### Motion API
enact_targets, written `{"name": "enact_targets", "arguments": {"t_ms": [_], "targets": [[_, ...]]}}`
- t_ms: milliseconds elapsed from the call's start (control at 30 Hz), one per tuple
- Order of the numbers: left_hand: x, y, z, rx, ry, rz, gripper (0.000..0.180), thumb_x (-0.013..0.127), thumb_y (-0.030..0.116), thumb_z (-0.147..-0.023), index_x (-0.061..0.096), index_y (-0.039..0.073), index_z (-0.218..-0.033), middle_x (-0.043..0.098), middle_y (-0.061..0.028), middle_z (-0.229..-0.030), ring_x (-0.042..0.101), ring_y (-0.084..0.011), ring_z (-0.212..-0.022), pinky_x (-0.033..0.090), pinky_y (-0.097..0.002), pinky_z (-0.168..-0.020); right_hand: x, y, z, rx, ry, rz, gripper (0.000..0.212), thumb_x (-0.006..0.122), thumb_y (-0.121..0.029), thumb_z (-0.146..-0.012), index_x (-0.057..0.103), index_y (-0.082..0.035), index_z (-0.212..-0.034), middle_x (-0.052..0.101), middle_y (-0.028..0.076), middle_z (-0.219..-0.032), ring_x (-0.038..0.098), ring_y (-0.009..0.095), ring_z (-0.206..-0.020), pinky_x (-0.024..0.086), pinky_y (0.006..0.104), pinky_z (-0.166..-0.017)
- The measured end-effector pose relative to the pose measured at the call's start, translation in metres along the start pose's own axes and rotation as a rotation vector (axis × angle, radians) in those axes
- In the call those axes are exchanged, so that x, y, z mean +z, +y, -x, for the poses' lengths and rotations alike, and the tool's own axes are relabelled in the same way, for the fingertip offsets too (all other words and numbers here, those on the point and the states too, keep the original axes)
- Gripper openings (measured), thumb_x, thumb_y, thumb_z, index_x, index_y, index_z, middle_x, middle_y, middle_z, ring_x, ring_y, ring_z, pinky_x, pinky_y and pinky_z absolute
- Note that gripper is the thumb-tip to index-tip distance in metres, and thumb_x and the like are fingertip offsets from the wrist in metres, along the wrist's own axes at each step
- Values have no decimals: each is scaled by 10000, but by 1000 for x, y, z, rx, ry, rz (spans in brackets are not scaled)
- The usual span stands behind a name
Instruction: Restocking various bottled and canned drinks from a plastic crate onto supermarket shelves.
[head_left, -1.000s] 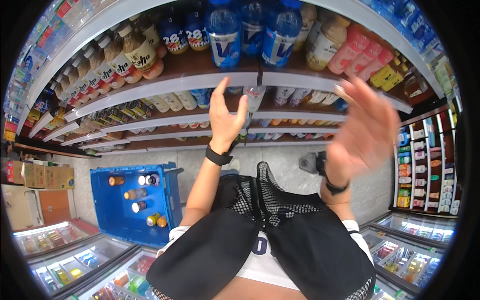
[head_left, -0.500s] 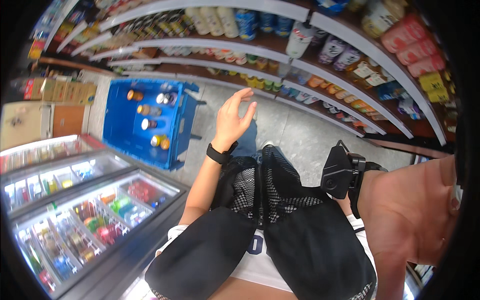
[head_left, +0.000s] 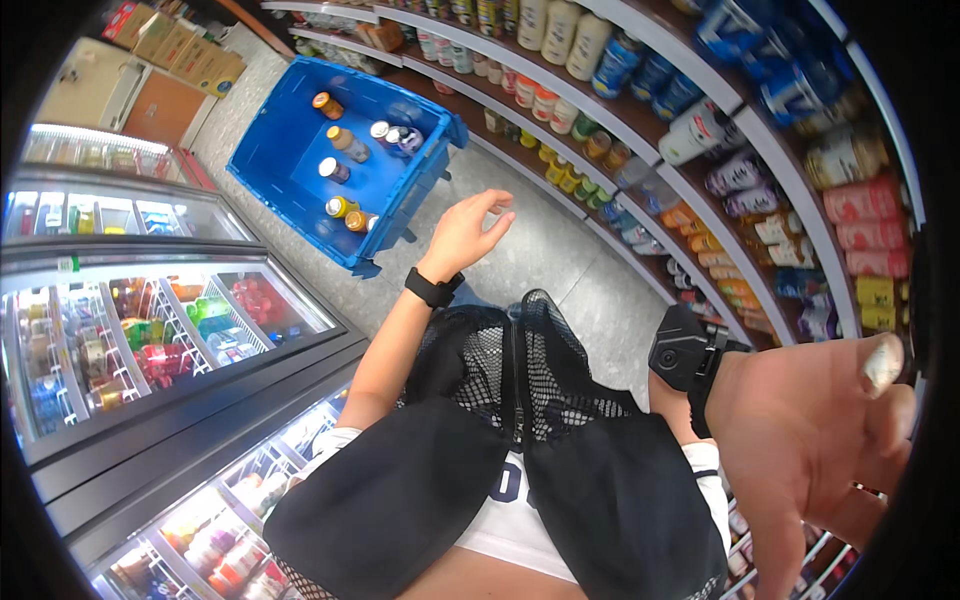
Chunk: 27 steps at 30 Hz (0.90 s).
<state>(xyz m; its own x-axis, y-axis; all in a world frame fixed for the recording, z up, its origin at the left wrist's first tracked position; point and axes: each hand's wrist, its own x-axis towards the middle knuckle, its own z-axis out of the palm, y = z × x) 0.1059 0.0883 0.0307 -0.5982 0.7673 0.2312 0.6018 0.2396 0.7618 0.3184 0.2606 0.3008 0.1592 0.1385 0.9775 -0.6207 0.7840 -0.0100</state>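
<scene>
My left hand (head_left: 468,237) is held out above the grey floor, empty, its fingers lightly bent and the thumb apart. A black band (head_left: 434,288) circles that wrist. Just beyond it stands a blue plastic crate (head_left: 290,205) with several small bottles and jars lying or standing inside, among them a yellow-capped jar (head_left: 342,207) and an orange-capped bottle (head_left: 327,105). My right hand (head_left: 800,430) is raised close at the right, its fingers apart and partly cut off by the dark rim; nothing shows in it. A black device (head_left: 685,350) is strapped to its wrist.
Stocked shelves (head_left: 640,130) curve along the far and right side, with bottles and packs. Lit freezers with glass lids (head_left: 150,330) line the left. Cardboard boxes (head_left: 180,50) are stacked at the far left. Black mesh garment panels (head_left: 520,370) hang in front of me.
The view has turned, so the crate sits farther right and higher, and more freezer shows at lower left. My right hand's fingers have come further into view. My left hand keeps its pose.
</scene>
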Motion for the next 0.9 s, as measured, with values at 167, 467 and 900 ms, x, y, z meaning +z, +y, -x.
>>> {"name": "enact_targets", "arguments": {"t_ms": [167,467,900], "targets": [[-17,-56,18,-93,115,43,265,643,234,-860,620,57,-1056,683,-108,-984,654,-275,-936,511,-376,-812,86,14,73,331,-421,-68,513,672,-468,-837,658,2,-1042,688,146,-950,655,283,-872,515,420,-786],[-90,-225,47,-615,-165,-77,512,684,405,-800,603,19,-1125,667,-189,-1056,640,-340,-989,500,-416,-849,210,41,295,1161,-1010,-179,331,677,-163,-850,644,-6,-1139,674,188,-1076,661,288,-1003,502,343,-871],[-46,-391,42,-784,-914,-557,539,674,422,-763,610,103,-1192,540,-152,-1302,570,-319,-1155,485,-465,-934,242,-33,373,1580,-1147,-20,313,663,-219,-865,647,-12,-1100,687,169,-1022,675,285,-938,529,362,-757]]}}
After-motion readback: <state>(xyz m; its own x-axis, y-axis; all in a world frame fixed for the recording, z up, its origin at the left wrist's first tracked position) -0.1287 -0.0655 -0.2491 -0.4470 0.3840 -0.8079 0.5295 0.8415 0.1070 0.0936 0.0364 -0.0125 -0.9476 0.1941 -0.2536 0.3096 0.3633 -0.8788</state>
